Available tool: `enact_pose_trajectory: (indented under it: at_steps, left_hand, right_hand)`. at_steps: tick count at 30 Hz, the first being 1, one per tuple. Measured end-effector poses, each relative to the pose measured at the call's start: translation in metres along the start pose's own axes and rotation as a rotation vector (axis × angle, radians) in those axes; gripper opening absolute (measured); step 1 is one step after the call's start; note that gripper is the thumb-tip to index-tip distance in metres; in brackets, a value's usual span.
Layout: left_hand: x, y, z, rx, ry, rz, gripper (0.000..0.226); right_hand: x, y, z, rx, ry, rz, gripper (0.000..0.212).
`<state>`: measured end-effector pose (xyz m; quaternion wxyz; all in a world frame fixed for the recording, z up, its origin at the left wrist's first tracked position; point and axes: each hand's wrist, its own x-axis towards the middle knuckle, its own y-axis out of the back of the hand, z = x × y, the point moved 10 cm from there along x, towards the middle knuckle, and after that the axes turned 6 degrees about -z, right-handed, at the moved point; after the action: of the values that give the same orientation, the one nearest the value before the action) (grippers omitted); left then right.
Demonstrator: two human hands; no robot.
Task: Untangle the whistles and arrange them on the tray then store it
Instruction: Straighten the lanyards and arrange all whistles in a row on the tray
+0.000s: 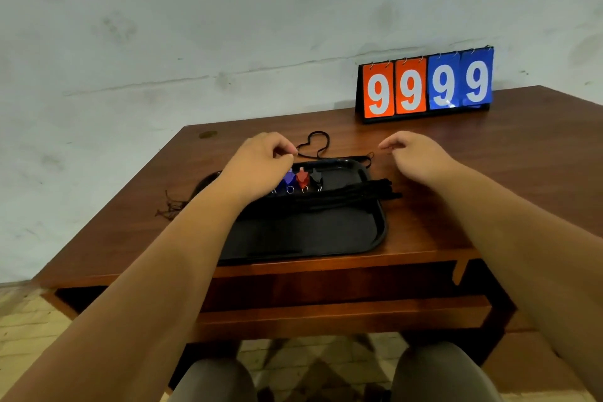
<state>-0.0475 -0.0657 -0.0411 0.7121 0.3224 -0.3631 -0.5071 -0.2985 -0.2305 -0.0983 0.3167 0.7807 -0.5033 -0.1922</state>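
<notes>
1. Left grip [261, 155] pinches a black cord [315, 142] trailing just beyond it, likely to straighten it
2. Right grip [414, 150] hovers loosely curled, holding nothing
3. Whistles [302, 177] sit in a row on the tray [380, 232], just beneath the left grip, spare cords [359, 192] bundled alongside

Flip scoreboard [425, 85] reads 9 9 on orange cards — 9 9 on blue.

Both forearms are being held outstretched. The left hand [261, 157] is being held curled, thumb and fingertips being pinched on a cord [318, 132]. The right hand [416, 153] is being held palm down, fingers loosely bent, gripping nothing.
</notes>
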Motion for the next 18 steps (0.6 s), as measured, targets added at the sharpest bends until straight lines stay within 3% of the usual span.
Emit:
enact_pose_trajectory:
  at_steps: [3,9,15,18]
  left_hand:
    - [0.022,-0.02,0.018,0.03,-0.046,-0.06,0.019]
    - [0.074,-0.066,0.051,0.113,-0.096,-0.157,0.022]
    - [0.128,-0.112,0.091,0.255,-0.089,-0.252,0.014]
    - [0.149,-0.131,0.091,0.321,-0.004,-0.314,0.025]
  right_hand:
    - [0.015,-0.003,0.01,-0.046,-0.025,-0.027,0.044]
    - [0.025,-0.006,0.017,-0.201,-0.007,0.015,0.031]
    - [0.034,0.004,0.038,-0.023,-0.119,0.075,0.036]
    - [0.038,0.016,0.044,0.059,-0.178,0.113,0.033]
